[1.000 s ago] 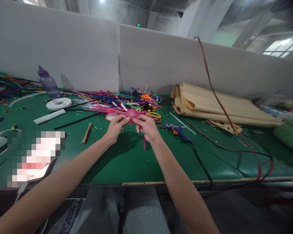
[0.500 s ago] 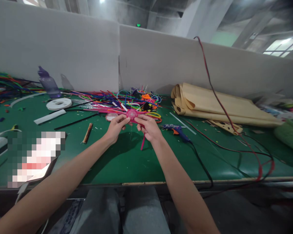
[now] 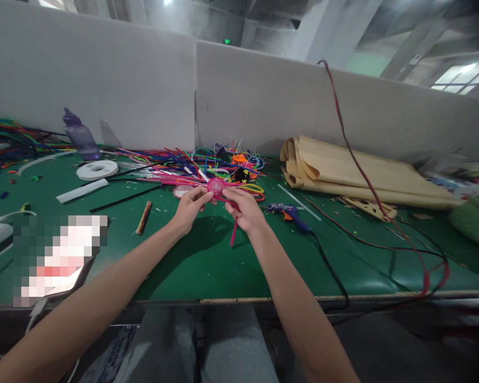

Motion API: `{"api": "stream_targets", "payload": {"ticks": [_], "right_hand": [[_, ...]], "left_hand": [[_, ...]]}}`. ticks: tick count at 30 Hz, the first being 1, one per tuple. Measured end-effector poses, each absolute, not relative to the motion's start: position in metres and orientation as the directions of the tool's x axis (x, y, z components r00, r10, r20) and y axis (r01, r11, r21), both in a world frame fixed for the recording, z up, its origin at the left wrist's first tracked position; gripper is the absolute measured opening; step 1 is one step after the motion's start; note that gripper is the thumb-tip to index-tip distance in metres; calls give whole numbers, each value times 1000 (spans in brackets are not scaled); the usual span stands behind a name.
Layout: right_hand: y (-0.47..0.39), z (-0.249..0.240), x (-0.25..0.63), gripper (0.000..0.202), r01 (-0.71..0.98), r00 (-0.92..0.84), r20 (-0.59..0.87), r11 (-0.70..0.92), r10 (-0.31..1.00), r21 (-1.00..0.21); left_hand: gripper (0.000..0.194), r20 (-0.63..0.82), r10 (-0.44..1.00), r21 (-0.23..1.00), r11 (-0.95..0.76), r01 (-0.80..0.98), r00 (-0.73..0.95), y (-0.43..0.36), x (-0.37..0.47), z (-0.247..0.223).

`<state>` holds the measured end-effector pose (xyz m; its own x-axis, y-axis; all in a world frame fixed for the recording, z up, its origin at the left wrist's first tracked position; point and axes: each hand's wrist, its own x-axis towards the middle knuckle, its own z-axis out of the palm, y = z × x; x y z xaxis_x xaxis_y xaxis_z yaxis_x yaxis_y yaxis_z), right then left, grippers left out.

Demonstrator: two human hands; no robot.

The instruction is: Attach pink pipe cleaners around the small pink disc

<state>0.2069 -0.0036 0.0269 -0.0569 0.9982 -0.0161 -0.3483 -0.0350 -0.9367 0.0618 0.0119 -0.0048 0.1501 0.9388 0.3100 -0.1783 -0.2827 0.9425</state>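
Note:
A round pink piece, coiled or woven around thin spokes that stick out, is held up between both hands above the green table. My left hand pinches its left edge between thumb and fingers. On its right side, my right hand grips the edge, fingers closed. A pink strip hangs down below my right hand. Behind the piece lies a heap of coloured pipe cleaners, with pink ones nearest.
A blue glue gun with a black cord lies right of my hands. Rolled brown paper rests behind it. On the left are a purple bottle, a white tape roll, a brown stick and a blurred phone.
My right fingers have shifted slightly at the edge of the pink piece. Both hands stay in nearly the same place, and the view has barely moved.

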Motion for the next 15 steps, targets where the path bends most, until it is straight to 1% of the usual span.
{"api": "stream_targets", "payload": {"ticks": [9,15], "right_hand": [[0,22,210,19,-410,-140,-21,-77,990,-909],[-1,22,210,21,-419,-141,-8,-67,990,-906]], "left_hand": [[21,342,925,937,-324,-127,165,10,63,-4],[21,359,921,932,-346,-105,154,12,62,-6]]}}
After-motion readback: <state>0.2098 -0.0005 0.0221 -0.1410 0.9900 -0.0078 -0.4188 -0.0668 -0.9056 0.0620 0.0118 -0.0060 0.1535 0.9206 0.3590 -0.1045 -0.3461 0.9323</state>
